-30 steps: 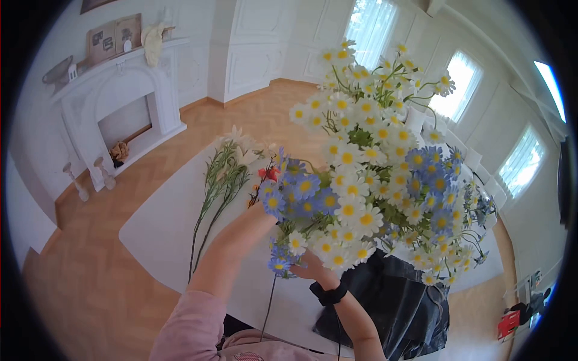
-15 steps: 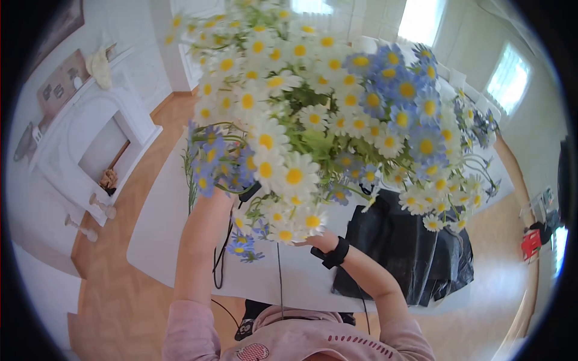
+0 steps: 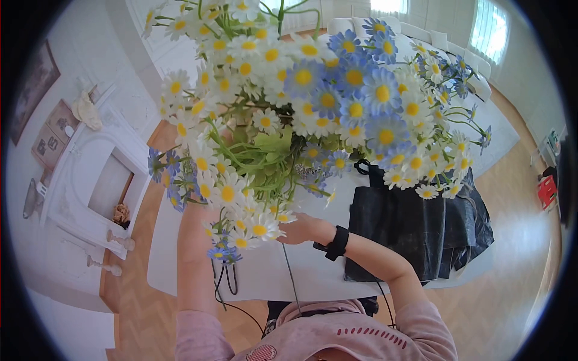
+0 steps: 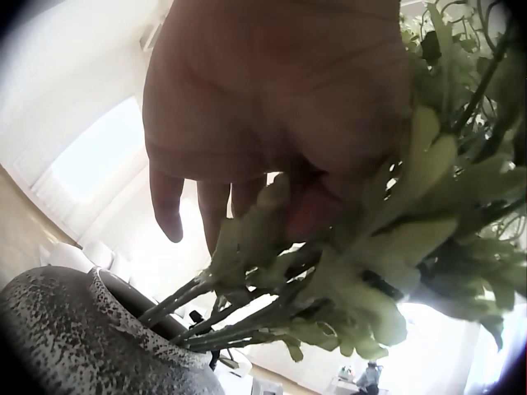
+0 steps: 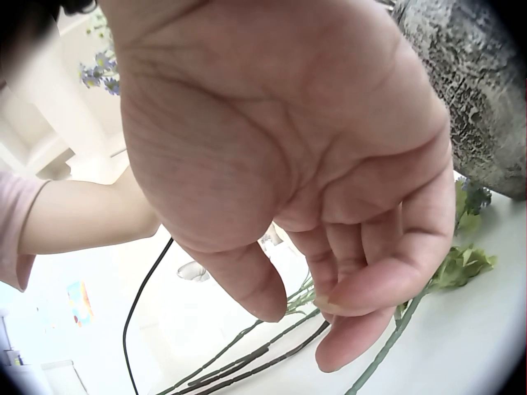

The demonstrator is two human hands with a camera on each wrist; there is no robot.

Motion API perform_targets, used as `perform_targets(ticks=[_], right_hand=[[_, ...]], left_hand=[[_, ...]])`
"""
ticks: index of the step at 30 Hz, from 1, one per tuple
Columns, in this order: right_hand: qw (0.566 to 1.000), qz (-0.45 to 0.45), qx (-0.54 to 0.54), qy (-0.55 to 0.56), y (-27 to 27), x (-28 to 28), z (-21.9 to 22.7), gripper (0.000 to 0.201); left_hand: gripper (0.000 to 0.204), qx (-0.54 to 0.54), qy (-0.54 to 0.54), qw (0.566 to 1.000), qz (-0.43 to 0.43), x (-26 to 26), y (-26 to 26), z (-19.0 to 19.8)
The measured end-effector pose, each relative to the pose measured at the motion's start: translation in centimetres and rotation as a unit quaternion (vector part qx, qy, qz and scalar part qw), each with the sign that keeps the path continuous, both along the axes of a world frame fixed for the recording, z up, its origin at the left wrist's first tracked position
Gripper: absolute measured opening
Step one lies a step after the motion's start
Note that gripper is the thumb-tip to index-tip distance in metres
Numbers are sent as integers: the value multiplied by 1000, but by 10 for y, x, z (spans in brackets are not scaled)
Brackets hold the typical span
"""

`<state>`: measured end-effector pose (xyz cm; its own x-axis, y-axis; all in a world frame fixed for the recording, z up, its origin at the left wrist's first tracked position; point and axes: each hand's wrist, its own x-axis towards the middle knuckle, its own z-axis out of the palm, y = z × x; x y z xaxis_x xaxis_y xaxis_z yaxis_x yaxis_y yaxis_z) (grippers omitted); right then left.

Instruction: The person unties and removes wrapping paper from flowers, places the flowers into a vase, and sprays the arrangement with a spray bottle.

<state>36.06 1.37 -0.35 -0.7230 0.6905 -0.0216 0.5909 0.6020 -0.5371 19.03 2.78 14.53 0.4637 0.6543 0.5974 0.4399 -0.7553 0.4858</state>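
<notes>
A big bunch of white and blue daisies (image 3: 313, 102) stands in a grey speckled vase (image 4: 66, 329) on the white table (image 3: 162, 240). My left hand (image 4: 272, 107) reaches in under the blooms. Its fingers (image 4: 165, 206) hang straight against the green stems and leaves (image 4: 329, 288) just above the vase mouth. My right hand (image 3: 298, 228) (image 5: 329, 317), with a black band on the wrist, is low beside the vase (image 5: 469, 82). Its curled fingers close on a thin green stem (image 5: 395, 329) lying on the table. In the head view the vase is hidden by flowers.
A crumpled black bag (image 3: 415, 222) lies on the table to the right of the bouquet. More loose stems (image 5: 247, 354) and a black cable (image 5: 140, 304) lie on the tabletop. A white fireplace (image 3: 90, 180) stands at the left on the wood floor.
The view has tipped down and closer, so the bouquet now fills the upper frame. My left arm has gone deeper under the blooms. My right hand stays at the base.
</notes>
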Motion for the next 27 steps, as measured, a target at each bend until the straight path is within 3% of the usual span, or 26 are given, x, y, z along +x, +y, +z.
perform_targets(ticks=[1, 2, 3, 7, 8, 9, 10, 11, 12, 14, 16, 17, 19, 20, 21, 27], right_hand=[[1000, -8, 7, 12, -1, 1, 0, 23], [999, -17, 14, 24, -2, 1, 0, 22], [999, -21, 14, 24, -1, 4, 5, 22], [999, -35, -7, -11, 6, 47, 30, 27], [993, -45, 103, 22, 21, 66, 0, 32], [984, -136, -24, -109, 17, 84, 36, 33], [958, -244, -61, -138, 7, 98, 68, 33], [935, -327, 121, -58, 8, 120, 51, 35], [869, -393, 300, 24, 10, 146, 26, 37], [785, -440, 408, 153, 9, 192, 0, 38], [797, -429, 396, 153, 12, 200, 1, 38], [807, -421, 385, 155, 50, 208, 17, 38], [829, -399, 359, 159, 66, 197, 17, 38], [838, -387, 349, 161, 70, 194, 16, 38], [847, -375, 341, 163, 51, 193, 7, 38], [866, -338, 329, 165, 67, 151, 31, 38]], left_hand=[[21, -1, 6, 1000, -2, 34, 68, 39], [21, -3, 12, 1000, -5, 28, 64, 36], [21, -5, 18, 1000, -8, -1, -4, -5], [22, -18, 43, 998, -35, 3, -5, -8], [22, -23, 46, 998, -39, 3, -4, -8], [22, -30, 50, 997, -41, 3, -6, -9], [22, -38, 54, 997, -42, 6, -5, -8], [22, -46, 57, 996, -42, 6, -9, -10], [22, -53, 59, 996, -40, 10, -8, -10], [22, -61, 65, 995, -37, 13, -18, -16], [22, -75, 71, 994, -25, 20, -22, -17], [22, -85, 73, 994, -16, 20, -23, -17], [22, -109, 77, 991, 7, 20, -27, -18], [22, -119, 77, 990, 19, 57, 52, 17], [22, -126, 77, 989, 29, 51, 46, 13], [23, -132, 77, 987, 47, 44, 38, 6]])
